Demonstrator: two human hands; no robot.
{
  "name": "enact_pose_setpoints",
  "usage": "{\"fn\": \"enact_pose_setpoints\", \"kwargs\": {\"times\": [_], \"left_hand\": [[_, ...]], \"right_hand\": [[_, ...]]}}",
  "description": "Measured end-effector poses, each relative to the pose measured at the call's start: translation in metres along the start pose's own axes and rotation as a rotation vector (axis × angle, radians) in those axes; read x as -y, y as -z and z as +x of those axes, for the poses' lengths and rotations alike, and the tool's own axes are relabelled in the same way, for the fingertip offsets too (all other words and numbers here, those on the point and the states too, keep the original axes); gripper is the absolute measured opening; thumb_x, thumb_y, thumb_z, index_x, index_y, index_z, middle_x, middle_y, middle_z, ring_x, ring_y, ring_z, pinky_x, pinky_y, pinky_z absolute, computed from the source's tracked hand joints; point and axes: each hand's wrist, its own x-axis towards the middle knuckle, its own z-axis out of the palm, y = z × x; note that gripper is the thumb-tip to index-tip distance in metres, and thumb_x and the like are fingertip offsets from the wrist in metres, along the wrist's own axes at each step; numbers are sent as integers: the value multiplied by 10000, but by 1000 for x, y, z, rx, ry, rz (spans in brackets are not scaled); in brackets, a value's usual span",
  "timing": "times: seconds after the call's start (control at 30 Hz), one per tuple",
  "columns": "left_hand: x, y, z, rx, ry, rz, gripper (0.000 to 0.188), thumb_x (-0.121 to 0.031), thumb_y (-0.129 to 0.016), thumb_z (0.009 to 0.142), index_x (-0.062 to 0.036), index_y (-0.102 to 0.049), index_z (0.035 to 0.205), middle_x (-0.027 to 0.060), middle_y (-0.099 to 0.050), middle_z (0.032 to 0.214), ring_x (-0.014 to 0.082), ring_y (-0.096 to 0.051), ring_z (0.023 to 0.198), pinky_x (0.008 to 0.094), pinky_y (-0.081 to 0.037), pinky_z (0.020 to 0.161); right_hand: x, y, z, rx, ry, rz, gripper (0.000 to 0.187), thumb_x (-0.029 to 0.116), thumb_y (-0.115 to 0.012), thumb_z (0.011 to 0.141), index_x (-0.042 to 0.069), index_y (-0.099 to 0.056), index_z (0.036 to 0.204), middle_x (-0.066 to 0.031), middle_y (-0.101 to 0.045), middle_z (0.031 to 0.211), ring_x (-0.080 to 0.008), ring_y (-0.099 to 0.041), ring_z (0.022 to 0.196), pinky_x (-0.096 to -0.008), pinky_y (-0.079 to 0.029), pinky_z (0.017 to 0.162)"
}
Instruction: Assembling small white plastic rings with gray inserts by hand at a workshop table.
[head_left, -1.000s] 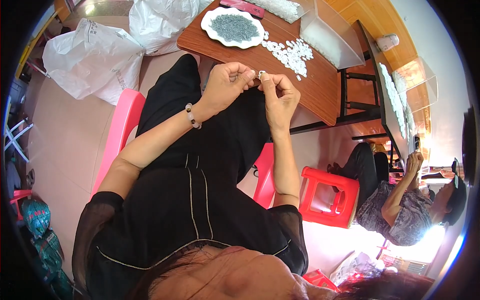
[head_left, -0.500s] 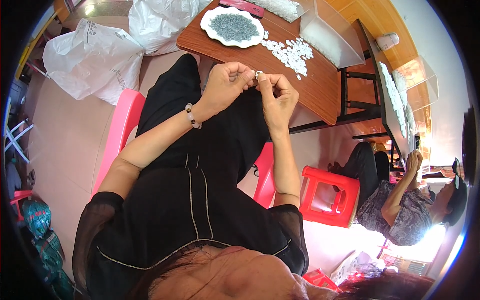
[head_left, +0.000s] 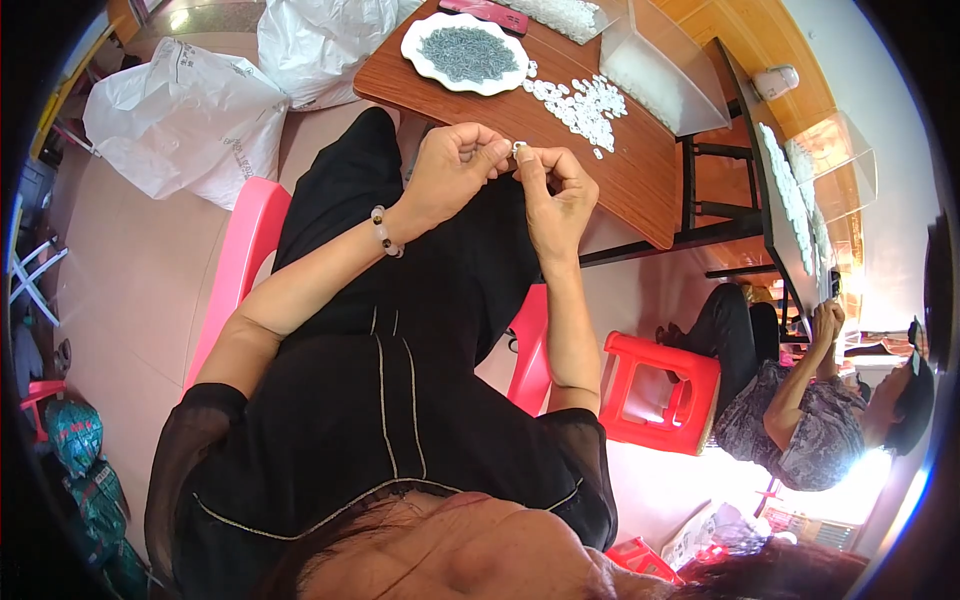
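My left hand (head_left: 455,178), with a beaded bracelet (head_left: 381,232) on its wrist, is closed in a pinch over my lap; what lies between its fingertips is too small to make out. Close against it, my right hand (head_left: 558,203) pinches a small white plastic clip (head_left: 518,148) between thumb and forefinger. Beyond the hands, a white scalloped plate (head_left: 412,48) on the brown table (head_left: 630,190) bears a heap of thin grey nails (head_left: 468,54). Right of the plate, many similar white clips (head_left: 588,108) lie scattered.
A clear bin (head_left: 668,70) of white pieces stands at the table's far right, by a pink case (head_left: 485,14). White sacks (head_left: 185,125) are on the floor at left. A red stool (head_left: 660,395) stands right of me; a co-worker (head_left: 800,415) sits at another table.
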Motion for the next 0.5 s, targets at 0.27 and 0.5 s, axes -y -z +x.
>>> {"fn": "enact_pose_setpoints", "kwargs": {"times": [0.27,0.5], "left_hand": [[1,-1,1,-27,-22,55,161,-123,-626,893,35,-648,873,35,-653,740,56,-572,652,206,-472,603],[8,-2,2,-43,-8,55,156,-119,-634,883,34,-650,862,33,-650,726,56,-562,628,206,-469,590]], "right_hand": [[-7,2,0,5,65,-133,125,88,-645,883,-16,-647,814,-7,-629,709,-30,-534,618,-172,-412,566],[-10,2,2,30,37,-95,128,86,-637,890,-16,-647,813,-10,-635,721,-27,-533,626,-171,-407,569]]}}
